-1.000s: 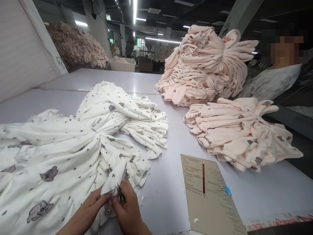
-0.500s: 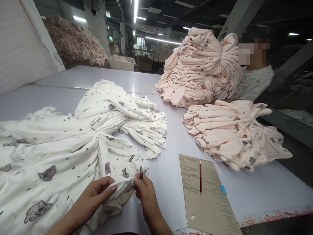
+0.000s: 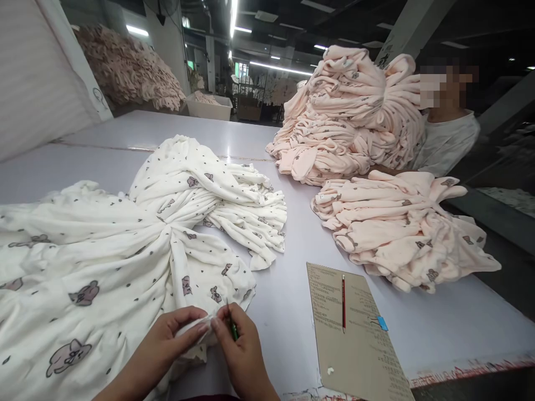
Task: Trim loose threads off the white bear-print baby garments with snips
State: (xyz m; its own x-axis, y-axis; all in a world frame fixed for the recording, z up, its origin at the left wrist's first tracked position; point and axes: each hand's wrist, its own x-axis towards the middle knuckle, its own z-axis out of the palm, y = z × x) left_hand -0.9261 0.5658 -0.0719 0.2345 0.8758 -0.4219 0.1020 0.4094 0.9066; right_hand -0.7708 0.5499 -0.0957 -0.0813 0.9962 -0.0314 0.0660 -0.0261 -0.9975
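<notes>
White fleece cloth (image 3: pixel 137 262) with small dots and grey-brown animal prints lies gathered in folds across the left of the table. My left hand (image 3: pixel 167 337) is closed, pinching the cloth's near edge between thumb and fingers. Right beside it, my right hand (image 3: pixel 240 348) pinches the same edge, fingertips almost touching the left ones. Tucked in the right hand is a small pointed tool with a green handle (image 3: pixel 233 329), which looks like thread snips; its tip points up and away. The fingers partly hide the tool and the pinched edge.
On the right, a brown card (image 3: pixel 355 356) with writing carries a red pencil (image 3: pixel 343 303) and a blue clip (image 3: pixel 382 323). Beyond it lie a pink cloth bundle (image 3: pixel 401 223) and a taller pink heap (image 3: pixel 346 111). A person (image 3: pixel 449 139) stands behind these.
My right hand has moved slightly left and down, closer to my left hand. The tool's blades show less now. The person at the right has shifted a little rightward in view.
</notes>
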